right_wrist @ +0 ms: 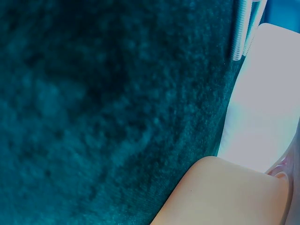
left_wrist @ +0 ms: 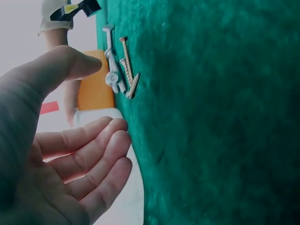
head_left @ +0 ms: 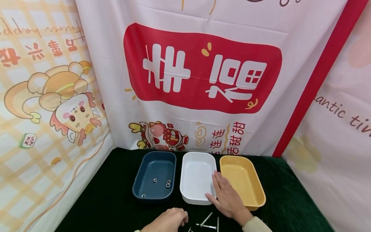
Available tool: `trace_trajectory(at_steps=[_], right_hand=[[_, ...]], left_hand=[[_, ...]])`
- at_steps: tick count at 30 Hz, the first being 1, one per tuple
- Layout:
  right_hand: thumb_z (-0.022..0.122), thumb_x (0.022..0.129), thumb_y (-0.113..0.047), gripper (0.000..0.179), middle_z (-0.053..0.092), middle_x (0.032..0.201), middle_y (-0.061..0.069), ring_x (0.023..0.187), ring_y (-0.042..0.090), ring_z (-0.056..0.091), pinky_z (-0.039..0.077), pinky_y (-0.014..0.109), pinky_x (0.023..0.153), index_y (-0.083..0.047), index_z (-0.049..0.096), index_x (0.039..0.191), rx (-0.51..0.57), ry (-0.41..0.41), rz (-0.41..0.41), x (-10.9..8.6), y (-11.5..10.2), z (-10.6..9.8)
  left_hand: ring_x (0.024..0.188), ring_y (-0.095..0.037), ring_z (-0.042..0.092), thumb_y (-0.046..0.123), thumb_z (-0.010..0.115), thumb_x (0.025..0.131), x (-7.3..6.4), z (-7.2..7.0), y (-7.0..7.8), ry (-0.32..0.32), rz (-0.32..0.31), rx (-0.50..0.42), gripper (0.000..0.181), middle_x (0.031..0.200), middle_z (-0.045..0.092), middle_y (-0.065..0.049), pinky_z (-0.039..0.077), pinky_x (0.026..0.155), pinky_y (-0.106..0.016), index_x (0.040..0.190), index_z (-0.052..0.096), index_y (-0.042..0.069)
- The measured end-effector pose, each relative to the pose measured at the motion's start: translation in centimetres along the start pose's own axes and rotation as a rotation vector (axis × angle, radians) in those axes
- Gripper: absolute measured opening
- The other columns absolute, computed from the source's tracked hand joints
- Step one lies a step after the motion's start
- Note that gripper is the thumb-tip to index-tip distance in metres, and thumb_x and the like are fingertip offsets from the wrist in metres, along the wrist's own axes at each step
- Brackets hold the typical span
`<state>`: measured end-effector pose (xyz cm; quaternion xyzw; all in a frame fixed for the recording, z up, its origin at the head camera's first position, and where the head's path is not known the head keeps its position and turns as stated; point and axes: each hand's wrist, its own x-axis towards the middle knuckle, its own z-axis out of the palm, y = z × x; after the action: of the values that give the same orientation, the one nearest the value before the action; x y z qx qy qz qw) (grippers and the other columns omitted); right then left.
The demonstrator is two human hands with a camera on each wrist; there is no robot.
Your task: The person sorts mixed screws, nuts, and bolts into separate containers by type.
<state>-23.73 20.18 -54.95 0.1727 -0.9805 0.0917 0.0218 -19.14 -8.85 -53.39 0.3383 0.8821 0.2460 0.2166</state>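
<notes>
Nearest the camera, the person's left hand (head_left: 170, 219) is held low at the near edge of the head view; the left wrist view shows its fingers slightly bent and side by side, thumb spread well apart, holding nothing. Several long silver-toned metal screws (head_left: 207, 223) lie loosely grouped just right of the left hand, between it and the right wrist, some of them crossing. Their threaded shanks also appear in the right wrist view. Forward and to the right, the right hand (head_left: 227, 197) is extended with straight fingers and holds nothing. Its fingertips and thumb overlap the right side of a white rectangular tray with rounded corners (head_left: 197, 175); contact with the rim cannot be confirmed. A yellow rectangular tray of the same form (head_left: 242, 180) stands to the right of the right hand's fingers, its near left corner partly covered by that hand. Beyond the left hand and slightly to its left stands a dark blue rectangular tray (head_left: 153, 167), containing four small metal nuts (head_left: 155, 180). All three trays rest on a dark green plush cloth (head_left: 290, 190). Beyond both hands hangs a white printed fabric banner with a red panel (head_left: 200, 71).
</notes>
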Motion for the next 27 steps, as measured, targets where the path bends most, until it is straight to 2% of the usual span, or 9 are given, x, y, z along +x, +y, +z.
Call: trace_trajectory(at_steps=[7,12,19,27], right_hand=[[0.034,0.104,-0.074,0.095,0.021,0.177,0.011,0.165,0.031,0.02,0.022,0.054,0.133,-0.005,0.024,0.168,0.0,0.001,0.001,0.0,0.0,0.1],[0.034,0.104,-0.074,0.095,0.022,0.177,0.011,0.165,0.03,0.02,0.023,0.054,0.133,-0.005,0.024,0.168,-0.009,0.007,-0.001,0.0,0.1,0.2],[0.031,0.103,-0.076,0.096,0.022,0.177,0.012,0.165,0.03,0.02,0.023,0.054,0.133,-0.006,0.023,0.168,-0.019,0.007,-0.003,0.1,0.1,0.1],[0.034,0.104,-0.074,0.095,0.023,0.177,0.011,0.165,0.03,0.021,0.024,0.053,0.133,-0.005,0.024,0.168,-0.019,0.013,-0.004,0.0,0.0,0.1]], left_hand=[[0.07,0.008,0.056,0.022,0.081,0.092,0.9,1.4,-0.1,-0.02,0.061,0.096,0.012,0.079,0.063,0.016,0.055,0.068,-0.015,0.101,0.074,0.018],[0.068,0.007,0.056,0.023,0.081,0.093,1.5,1.8,-0.3,-0.019,0.043,0.099,0.01,0.077,0.061,0.015,0.054,0.067,-0.015,0.099,0.074,0.019],[0.07,0.007,0.059,0.021,0.082,0.092,1.7,1.7,-0.7,-0.038,0.027,0.054,0.01,0.078,0.064,0.016,0.056,0.068,-0.016,0.098,0.074,0.021],[0.064,0.004,0.059,0.021,0.079,0.094,1.6,1.7,0.2,-0.008,-0.028,0.028,0.008,0.071,0.062,0.016,0.054,0.063,-0.016,0.089,0.073,0.022]])
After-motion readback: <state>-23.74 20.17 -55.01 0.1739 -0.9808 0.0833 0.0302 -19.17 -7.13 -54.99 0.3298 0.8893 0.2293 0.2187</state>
